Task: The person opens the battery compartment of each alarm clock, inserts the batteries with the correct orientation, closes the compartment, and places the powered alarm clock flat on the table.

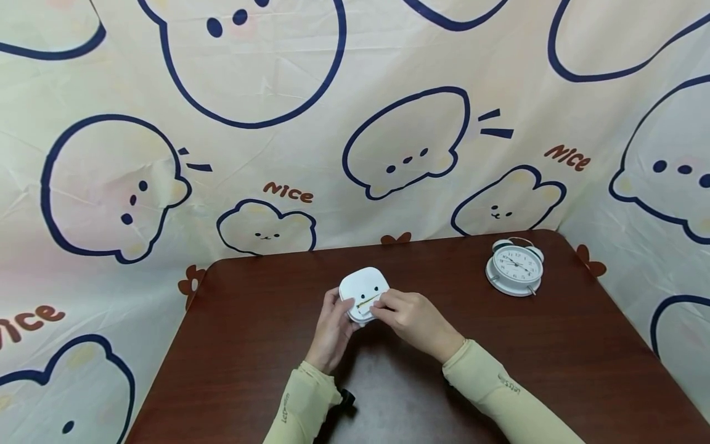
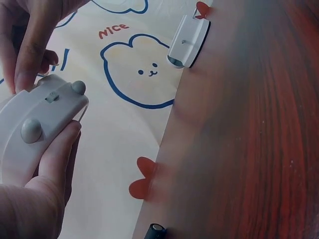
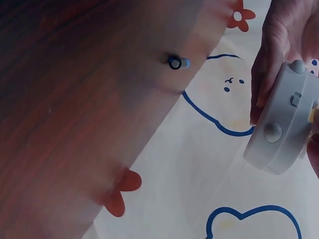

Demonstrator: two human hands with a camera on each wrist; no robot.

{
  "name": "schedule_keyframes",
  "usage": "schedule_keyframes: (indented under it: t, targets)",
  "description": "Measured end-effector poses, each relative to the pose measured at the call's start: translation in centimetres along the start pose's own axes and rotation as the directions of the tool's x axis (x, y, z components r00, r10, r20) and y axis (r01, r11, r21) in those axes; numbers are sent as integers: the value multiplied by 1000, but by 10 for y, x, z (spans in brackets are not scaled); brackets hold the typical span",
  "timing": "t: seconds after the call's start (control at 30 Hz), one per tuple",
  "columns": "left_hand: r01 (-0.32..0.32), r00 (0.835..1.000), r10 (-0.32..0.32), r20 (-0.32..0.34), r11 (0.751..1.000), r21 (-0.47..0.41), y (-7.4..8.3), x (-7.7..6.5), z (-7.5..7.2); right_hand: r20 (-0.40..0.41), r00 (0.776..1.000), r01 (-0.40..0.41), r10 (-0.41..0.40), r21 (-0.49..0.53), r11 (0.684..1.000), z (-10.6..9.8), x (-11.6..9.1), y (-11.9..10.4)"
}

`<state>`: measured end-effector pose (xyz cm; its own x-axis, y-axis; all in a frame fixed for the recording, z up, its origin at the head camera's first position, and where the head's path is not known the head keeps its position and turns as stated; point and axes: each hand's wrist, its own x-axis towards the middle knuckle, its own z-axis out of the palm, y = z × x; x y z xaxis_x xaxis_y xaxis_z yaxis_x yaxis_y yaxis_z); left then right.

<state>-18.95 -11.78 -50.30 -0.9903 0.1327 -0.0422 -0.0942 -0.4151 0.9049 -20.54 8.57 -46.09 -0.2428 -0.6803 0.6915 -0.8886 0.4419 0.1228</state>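
Observation:
A small white rounded-square clock (image 1: 355,285) is held up over the table, its back with two black knobs towards me. My left hand (image 1: 331,330) grips it by the left edge and underneath, thumb on the back. At the slot low on that back, which shows a yellow strip (image 1: 366,302), my right hand (image 1: 415,317) pinches a small white battery cover (image 1: 364,309) between thumb and fingers. The left wrist view shows the clock's edge with two round feet (image 2: 32,130) and a small switch (image 2: 52,96).
A white twin-bell alarm clock (image 1: 517,265) stands at the back right of the dark wooden table (image 1: 266,345). A dark cylinder like a battery (image 3: 175,62) stands on the table in the right wrist view. Printed cloth (image 1: 266,154) hangs behind and beside the table.

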Motion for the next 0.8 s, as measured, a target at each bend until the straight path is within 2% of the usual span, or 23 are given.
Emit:
schedule_keyframes:
  t: [0.47, 0.8]
  targets:
    - [3, 1000, -3, -14, 1000, 4, 2, -1, 3, 51, 995, 98, -90, -167, 981, 0, 1, -2]
    - [5, 999, -5, -37, 1000, -5, 0, 0, 6, 77, 992, 117, -103, -214, 970, 5, 1, -3]
